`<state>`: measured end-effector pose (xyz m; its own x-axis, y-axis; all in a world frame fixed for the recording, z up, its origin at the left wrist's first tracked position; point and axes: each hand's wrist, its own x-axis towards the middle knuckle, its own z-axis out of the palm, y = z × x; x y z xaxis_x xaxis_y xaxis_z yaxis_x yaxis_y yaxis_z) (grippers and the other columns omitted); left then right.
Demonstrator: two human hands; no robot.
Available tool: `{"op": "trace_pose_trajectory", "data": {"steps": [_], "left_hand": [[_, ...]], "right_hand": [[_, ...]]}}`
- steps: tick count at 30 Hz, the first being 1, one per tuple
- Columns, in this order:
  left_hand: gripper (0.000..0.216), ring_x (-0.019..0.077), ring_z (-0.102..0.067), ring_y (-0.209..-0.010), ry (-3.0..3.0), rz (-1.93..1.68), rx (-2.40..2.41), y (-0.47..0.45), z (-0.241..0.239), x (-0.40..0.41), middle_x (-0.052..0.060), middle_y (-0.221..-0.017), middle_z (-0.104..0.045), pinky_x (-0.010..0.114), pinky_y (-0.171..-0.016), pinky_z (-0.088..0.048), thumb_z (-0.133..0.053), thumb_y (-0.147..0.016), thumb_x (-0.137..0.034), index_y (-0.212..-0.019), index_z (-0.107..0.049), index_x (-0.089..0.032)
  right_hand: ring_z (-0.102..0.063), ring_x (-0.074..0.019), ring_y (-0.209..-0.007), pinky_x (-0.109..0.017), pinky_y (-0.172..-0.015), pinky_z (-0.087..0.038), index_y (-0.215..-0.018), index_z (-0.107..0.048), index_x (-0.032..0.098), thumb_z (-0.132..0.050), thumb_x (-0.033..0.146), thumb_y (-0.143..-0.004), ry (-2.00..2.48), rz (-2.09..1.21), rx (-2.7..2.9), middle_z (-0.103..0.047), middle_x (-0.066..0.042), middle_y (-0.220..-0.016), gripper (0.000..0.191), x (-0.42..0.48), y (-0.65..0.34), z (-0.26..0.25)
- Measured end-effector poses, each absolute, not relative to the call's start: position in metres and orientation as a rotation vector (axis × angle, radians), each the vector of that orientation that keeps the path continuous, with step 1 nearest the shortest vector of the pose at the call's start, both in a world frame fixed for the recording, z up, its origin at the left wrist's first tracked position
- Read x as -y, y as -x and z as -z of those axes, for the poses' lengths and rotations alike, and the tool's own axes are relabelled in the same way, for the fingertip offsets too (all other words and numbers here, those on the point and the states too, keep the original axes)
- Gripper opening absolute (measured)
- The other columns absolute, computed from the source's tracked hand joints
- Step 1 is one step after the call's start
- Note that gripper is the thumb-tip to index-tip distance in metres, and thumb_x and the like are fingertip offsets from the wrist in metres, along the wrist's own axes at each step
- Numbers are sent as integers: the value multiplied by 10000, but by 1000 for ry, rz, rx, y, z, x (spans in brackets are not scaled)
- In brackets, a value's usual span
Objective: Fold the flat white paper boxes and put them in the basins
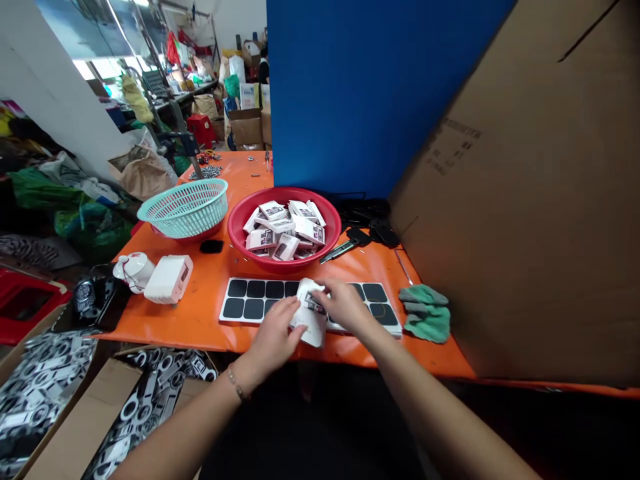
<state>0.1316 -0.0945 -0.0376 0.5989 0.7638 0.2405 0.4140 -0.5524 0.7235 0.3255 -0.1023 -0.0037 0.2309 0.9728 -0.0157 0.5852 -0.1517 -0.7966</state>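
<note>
"Where's the white box (314,331)?"
"Just on the near side of the red basin (280,267)."
"And the hands?"
"The left hand (274,335) pinches its left edge; the right hand (345,305) pinches its upper right."
"Left of the basin?"
"A pale green basket (187,217)."

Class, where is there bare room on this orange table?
Bare: between the leftmost white box and the black-squared sheet; and between that sheet's back edge and the utility knife. Crowded: the sheet's middle, where the left hand and right hand hold a small white carton, and right of the red basin, under black parts.
</note>
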Motion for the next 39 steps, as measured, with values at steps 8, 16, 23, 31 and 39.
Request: {"op": "trace_pose_trajectory", "data": {"steps": [8,16,23,31,39], "left_hand": [[536,314,-448,-1338,-2566,-385,-968,-147,65,102,187,-1445,-470,520,-1109,-391,-589,-858,-154,-1375,-456,-103],[541,319,-399,-1373,-2586,-454,-951,-147,50,102,198,-1478,-420,548,-1106,-384,-541,-888,-154,-1409,-403,-98],[541,256,-617,-1023,-2703,-1049,-944,-145,-3,85,178,-1147,-627,403,-881,-539,-352,-986,-125,-1510,-217,-123],[598,264,-617,-883,-2916,-886,-746,-129,-16,99,181,-1030,-629,420,-788,-534,-361,-1006,-235,-1518,-108,-59],[310,215,-652,-789,-2499,-581,-707,-123,-14,108,107,-908,-681,316,-706,-493,-311,-1005,-216,-1227,-510,-133]], "right_hand": [[-623,-278,-937,-380,-800,-448,-987,-633,127,-578,196,-861,2062,-645,1610,-637,-169,-1075,154,110,-304,22],[-543,-153,-562,-264,-551,-359,-540,-571,165,-703,214,-707,1926,-954,1548,-565,-8,-532,219,82,-340,9],[-665,-162,-658,-226,-512,-442,-855,-600,167,-594,519,-822,1440,-1325,1265,-678,-40,-799,353,113,-339,-56],[-611,-124,-587,-236,-557,-450,-760,-677,134,-705,562,-749,1242,-1634,1006,-716,-61,-685,430,138,-322,-59],[-616,-165,-674,-279,-616,-486,-675,-731,177,-627,536,-838,1267,-1370,1314,-672,-48,-699,407,150,-307,-59]]}}
